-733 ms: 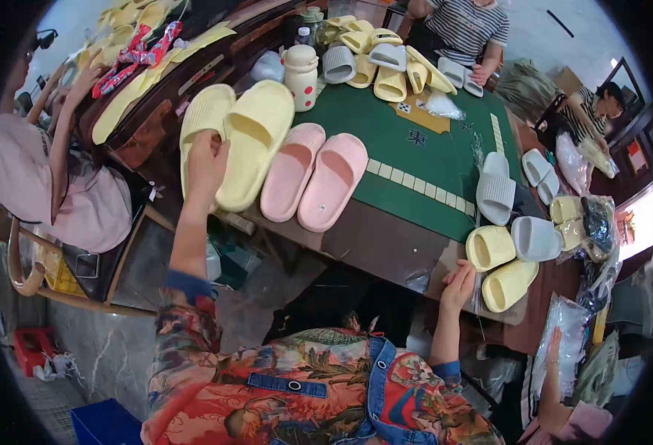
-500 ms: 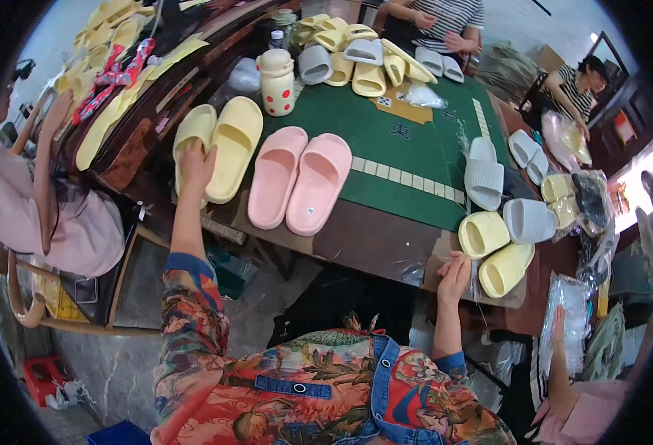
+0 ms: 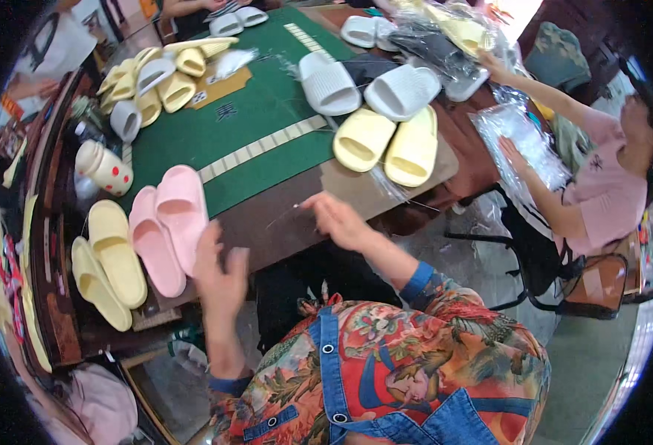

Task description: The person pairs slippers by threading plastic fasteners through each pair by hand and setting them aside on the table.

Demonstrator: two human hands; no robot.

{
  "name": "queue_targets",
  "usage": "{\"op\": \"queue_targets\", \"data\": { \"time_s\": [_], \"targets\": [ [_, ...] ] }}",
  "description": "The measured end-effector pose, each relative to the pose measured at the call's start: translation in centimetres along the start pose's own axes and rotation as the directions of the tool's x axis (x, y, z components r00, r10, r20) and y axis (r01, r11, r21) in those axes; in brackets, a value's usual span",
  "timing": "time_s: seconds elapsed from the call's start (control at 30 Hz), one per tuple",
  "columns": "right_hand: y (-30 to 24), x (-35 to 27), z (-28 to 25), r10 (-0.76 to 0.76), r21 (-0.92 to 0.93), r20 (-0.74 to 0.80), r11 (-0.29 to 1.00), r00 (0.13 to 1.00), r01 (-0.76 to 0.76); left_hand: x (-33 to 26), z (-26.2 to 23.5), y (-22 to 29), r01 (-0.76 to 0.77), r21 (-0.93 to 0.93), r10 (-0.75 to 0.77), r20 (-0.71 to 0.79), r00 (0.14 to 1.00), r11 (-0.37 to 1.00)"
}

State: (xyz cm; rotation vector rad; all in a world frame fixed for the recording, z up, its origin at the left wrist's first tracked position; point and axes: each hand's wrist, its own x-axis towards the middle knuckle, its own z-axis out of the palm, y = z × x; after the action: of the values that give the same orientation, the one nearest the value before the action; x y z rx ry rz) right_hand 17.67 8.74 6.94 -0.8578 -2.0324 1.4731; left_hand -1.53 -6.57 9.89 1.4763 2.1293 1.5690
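Observation:
My left hand [image 3: 223, 278] is raised at the table's near edge, thumb and fingers apart and slightly blurred, with nothing visible in it. Just left of it lies a pair of pink slippers [image 3: 182, 215]. Beyond those is a pair of pale yellow slippers [image 3: 119, 248], one tipped on its side. Over the brown table border, my right hand [image 3: 341, 222] has its fingertips pinched on a thin pale strand [image 3: 295, 207], whose fine end trails leftward. Another yellow pair [image 3: 412, 152] sits ahead of this hand, with ribbed grey slippers [image 3: 403, 93] behind it.
A cream bottle with red dots [image 3: 104, 167] stands at the table's left side, near a heap of yellow and grey slippers [image 3: 174, 89]. Rows of white tiles [image 3: 263, 144] line the green mat [image 3: 282, 174]. A co-worker in pink [image 3: 601, 174] handles plastic bags [image 3: 523, 141] on the right.
My left hand has let go of the yellow slipper and moved right, past the pink pair. My right hand has moved left over the table, and the view has turned right.

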Motion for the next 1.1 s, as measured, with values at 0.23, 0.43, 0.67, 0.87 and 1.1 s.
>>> {"op": "queue_targets", "data": {
  "time_s": [0.23, 0.43, 0.67, 0.87, 1.1],
  "targets": [
    [-3.7, -1.4, -4.4, -0.152, 0.339, -0.448, 0.883, 0.881, 0.325, -4.2, 8.2, 0.7, 0.155, -0.241, 0.027, 0.613, 0.789, 0.958],
    [-0.4, -1.7, -13.7, -0.065, 0.333, -0.542, 0.899, 0.838, 0.286, 3.1, 7.1, 3.1, -0.234, -0.259, 0.346, 0.599, 0.722, 0.937],
    [3.5, 2.6, -6.2, -0.285, -0.447, -0.123, 0.871, 0.951, 0.203, 20.9, 15.9, 3.0, -0.490, -0.036, 0.466, 0.375, 0.801, 0.871],
    [5.1, 3.2, -6.5, -0.262, -0.283, -0.142, 0.935, 0.954, 0.215, 30.3, 25.5, -1.8, -0.603, 0.184, 0.533, 0.319, 0.784, 0.777],
    [5.2, 1.7, -9.0, -0.183, -0.234, -0.071, 0.959, 0.981, 0.162, 31.5, 26.8, 10.2, -0.527, 0.166, 0.259, 0.725, 0.638, 0.834]
  ]
}}
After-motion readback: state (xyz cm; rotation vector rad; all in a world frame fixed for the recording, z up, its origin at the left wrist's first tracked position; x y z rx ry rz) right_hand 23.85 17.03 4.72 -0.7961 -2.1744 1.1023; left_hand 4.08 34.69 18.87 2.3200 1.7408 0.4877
